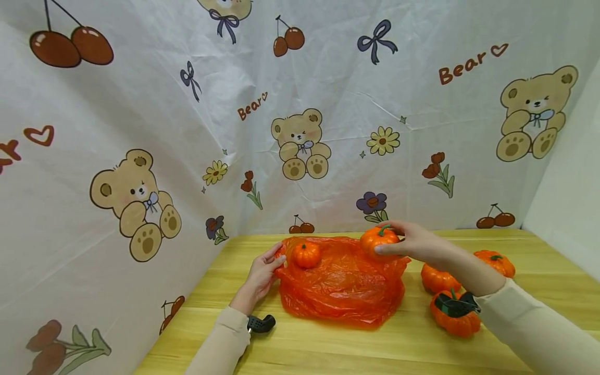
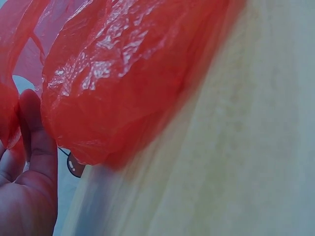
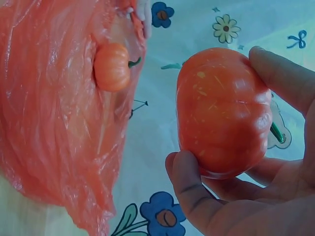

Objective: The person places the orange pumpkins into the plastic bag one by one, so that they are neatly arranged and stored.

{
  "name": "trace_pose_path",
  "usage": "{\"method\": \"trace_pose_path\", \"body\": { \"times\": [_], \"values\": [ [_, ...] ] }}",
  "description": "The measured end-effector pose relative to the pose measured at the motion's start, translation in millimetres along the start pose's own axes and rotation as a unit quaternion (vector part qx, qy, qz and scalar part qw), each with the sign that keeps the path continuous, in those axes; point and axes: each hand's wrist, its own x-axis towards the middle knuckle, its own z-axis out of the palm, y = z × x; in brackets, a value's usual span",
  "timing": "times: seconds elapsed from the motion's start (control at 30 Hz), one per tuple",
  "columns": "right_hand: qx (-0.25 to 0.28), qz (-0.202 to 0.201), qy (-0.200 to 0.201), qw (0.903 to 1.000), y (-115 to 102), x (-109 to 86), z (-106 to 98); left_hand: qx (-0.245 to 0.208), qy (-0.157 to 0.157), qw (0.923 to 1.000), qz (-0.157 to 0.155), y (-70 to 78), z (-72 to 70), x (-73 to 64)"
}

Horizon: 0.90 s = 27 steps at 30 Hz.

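Observation:
A crinkled red plastic bag lies spread on the wooden table. My left hand pinches the bag's left edge between thumb and fingers; in the left wrist view the thin film bulges beside that hand. One small orange pumpkin sits in the bag close to the left hand, also visible in the right wrist view. With fingers and thumb round its sides, my right hand holds another orange pumpkin over the bag's right edge. Its green stem points up.
Right of the bag, under and beside the right forearm, lie three more pumpkins: one nearer, one in the middle and one farther back. A white sheet with printed bears hangs behind and left of the table.

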Motion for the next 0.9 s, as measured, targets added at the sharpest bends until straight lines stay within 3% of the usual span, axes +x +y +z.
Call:
{"method": "trace_pose_path", "body": {
  "times": [0.2, 0.43, 0.9],
  "values": [
    [-0.019, 0.021, 0.0, 0.9996, -3.5, 12.6, 6.5, -0.001, -0.002, 1.0, 0.002, -1.6, 0.1, 0.1],
    [0.001, 0.02, -0.005, 0.9998, -4.2, 34.1, 16.9, 0.001, 0.001, 1.0, -0.003, -0.6, 0.4, -1.4],
    [-0.015, 0.039, 0.002, 0.9991, 10.4, 75.3, 24.7, 0.0, -0.002, 1.0, 0.001, -1.2, 0.7, 0.5]
  ]
}}
